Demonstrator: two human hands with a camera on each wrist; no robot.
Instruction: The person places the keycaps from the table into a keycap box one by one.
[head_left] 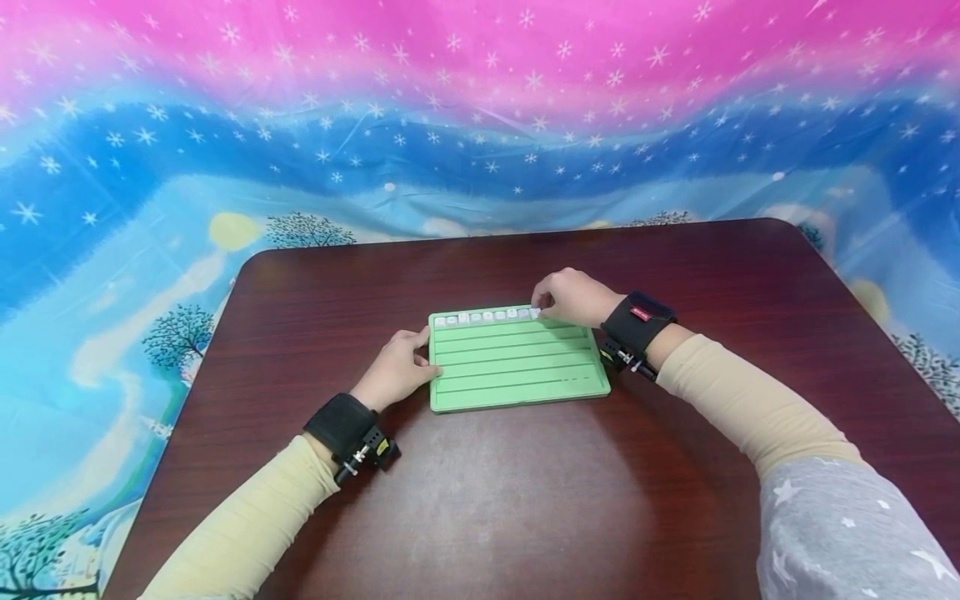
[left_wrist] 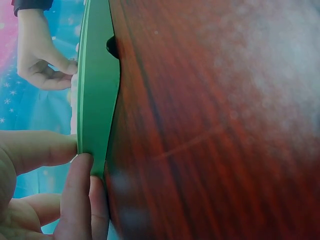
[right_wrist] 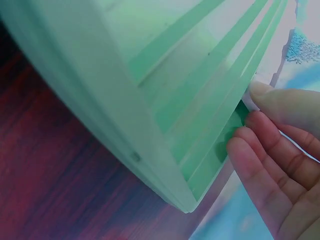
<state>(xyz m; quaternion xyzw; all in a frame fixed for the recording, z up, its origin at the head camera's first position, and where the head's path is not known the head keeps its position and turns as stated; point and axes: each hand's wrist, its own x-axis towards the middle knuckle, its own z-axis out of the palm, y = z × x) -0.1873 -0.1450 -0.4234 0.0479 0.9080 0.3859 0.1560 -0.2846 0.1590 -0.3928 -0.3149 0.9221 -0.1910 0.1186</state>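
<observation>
A green grooved board (head_left: 510, 356) lies on the table, its long grooves running left to right. Along its far edge stands a row of small white tiles (head_left: 476, 318) with faint marks on them. My left hand (head_left: 393, 369) grips the board's left edge, the thumb on top and fingers against the side. Over the far right part of the board, my right hand (head_left: 577, 297) pinches a white tile (right_wrist: 251, 101) between thumb and fingertips at the end of the row. Most of that tile is hidden by the thumb.
The dark red-brown wooden table (head_left: 525, 500) has rounded far corners. Behind it hangs a pink and blue cloth (head_left: 450, 108) with snowflakes and trees. Each wrist wears a black strap (head_left: 637, 321) with a small camera.
</observation>
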